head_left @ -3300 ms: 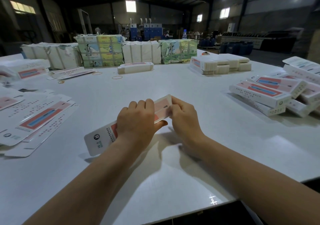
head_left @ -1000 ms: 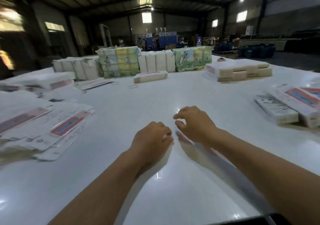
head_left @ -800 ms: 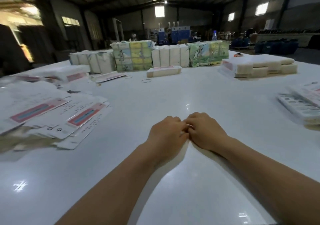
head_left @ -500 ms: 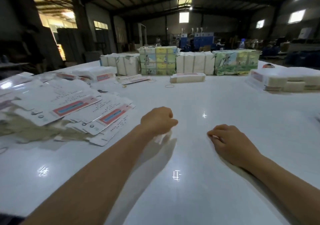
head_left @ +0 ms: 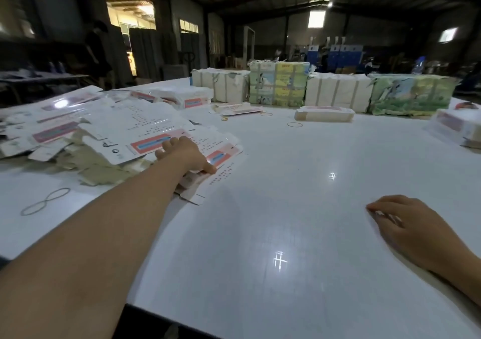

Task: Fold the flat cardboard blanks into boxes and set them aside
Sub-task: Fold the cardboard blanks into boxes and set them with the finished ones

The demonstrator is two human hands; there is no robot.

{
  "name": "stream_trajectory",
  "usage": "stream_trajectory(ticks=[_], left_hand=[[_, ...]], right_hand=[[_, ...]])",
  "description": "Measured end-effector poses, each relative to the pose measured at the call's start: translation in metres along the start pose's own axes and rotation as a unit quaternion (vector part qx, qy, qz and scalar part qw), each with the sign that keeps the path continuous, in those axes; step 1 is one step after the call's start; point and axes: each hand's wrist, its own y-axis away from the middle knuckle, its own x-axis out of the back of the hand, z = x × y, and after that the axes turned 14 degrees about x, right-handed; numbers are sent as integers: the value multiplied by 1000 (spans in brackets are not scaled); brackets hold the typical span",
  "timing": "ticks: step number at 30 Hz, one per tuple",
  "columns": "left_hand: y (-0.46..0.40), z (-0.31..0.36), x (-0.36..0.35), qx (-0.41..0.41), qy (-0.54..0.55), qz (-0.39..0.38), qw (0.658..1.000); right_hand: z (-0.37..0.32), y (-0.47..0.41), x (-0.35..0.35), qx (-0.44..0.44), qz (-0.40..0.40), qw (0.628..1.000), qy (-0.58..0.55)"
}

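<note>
Left hand (head_left: 186,156) stretched out over the left side of the white table (head_left: 299,208), fingers spread and lying flat on the near edge of a loose heap of flat cardboard blanks (head_left: 117,135), thumb pressing a lower blank (head_left: 208,179) that pokes out toward the table's middle. Right hand (head_left: 406,224) resting well apart at the right, palm down, fingers loosely curled against the surface, gripping nothing visible. Rubber bands (head_left: 45,201) just beside the heap on the near left. Along the far edge, wrapped bundles (head_left: 338,92) in a row, one folded box (head_left: 324,113) lying in front of them.
</note>
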Motion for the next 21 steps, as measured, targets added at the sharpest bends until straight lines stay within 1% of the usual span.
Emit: stream_trajectory(ticks=[2, 4, 6, 7, 9, 12, 14, 16, 18, 21], left_hand=[[0, 3, -2, -4, 2, 22, 1000], [4, 7, -3, -26, -10, 55, 998], [12, 10, 0, -44, -8, 66, 997], [15, 11, 3, -55, 12, 58, 997], [24, 16, 8, -90, 103, 13, 991], [58, 44, 13, -174, 248, -59, 951], [90, 70, 10, -233, 301, -104, 919], [124, 94, 1, -294, 310, -139, 893], [155, 111, -10, -346, 299, -155, 876], [186, 120, -30, -389, 291, -170, 858]], right_hand=[[-1, -1, 0, 3, 5, 1000, 2], [-1, -1, 0, 4, -1, 1000, 5], [-2, -1, 0, 0, -5, 1000, 3], [-2, -2, 0, -1, -4, 1000, 2], [-3, -1, 0, 2, -5, 1000, 3], [-7, -2, 2, 4, -17, 1000, 5], [-10, -2, 4, 1, -27, 1000, -2], [-11, -3, 7, 0, -29, 999, -17], [-11, 0, 11, -17, -27, 999, -38], [-12, 6, 18, -68, -12, 993, -97]])
